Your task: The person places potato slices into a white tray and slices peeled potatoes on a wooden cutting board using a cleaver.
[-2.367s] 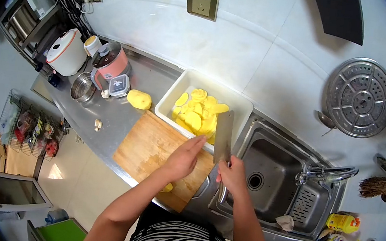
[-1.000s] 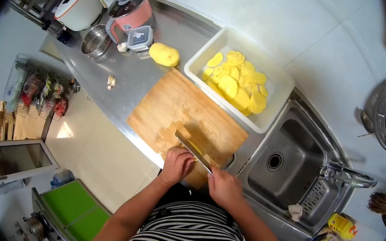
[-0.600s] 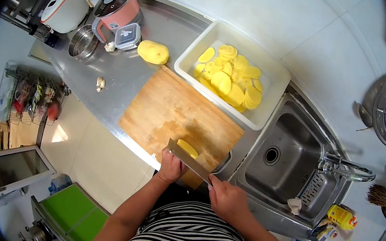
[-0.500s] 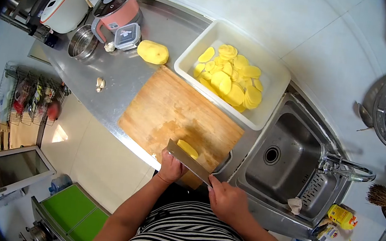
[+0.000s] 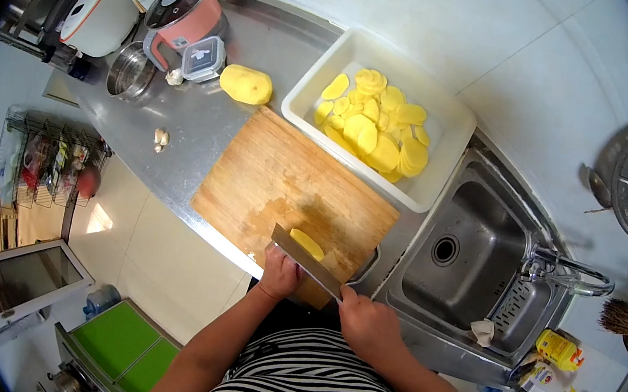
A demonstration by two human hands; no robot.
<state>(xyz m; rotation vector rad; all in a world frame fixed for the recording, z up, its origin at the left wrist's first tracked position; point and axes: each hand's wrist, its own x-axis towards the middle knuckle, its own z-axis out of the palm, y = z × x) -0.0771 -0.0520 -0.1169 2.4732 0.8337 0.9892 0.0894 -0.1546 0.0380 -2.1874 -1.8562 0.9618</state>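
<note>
My right hand [image 5: 369,324] is closed around the handle of a kitchen knife [image 5: 309,264] with a broad blade. The blade stands across a peeled yellow potato [image 5: 308,243] near the close edge of the wooden cutting board [image 5: 279,164]. Curled fingers of my left hand [image 5: 282,273] grip the potato on the near side of the blade, close to the knife's tip. Hand and blade hide much of that part of the potato. Behind the board, a white plastic tub [image 5: 308,82] holds many potato slices [image 5: 373,129].
A whole peeled potato [image 5: 246,85] lies beyond the board's left corner. Garlic cloves [image 5: 161,140], a metal bowl [image 5: 132,70], a lidded container [image 5: 204,59] and a pink electric pot [image 5: 189,16] stand left. To the right is a steel sink [image 5: 474,231] with a faucet [image 5: 571,274].
Little differs. The knife and both hands stay almost in place at the potato, and the whole view has shifted slightly.
</note>
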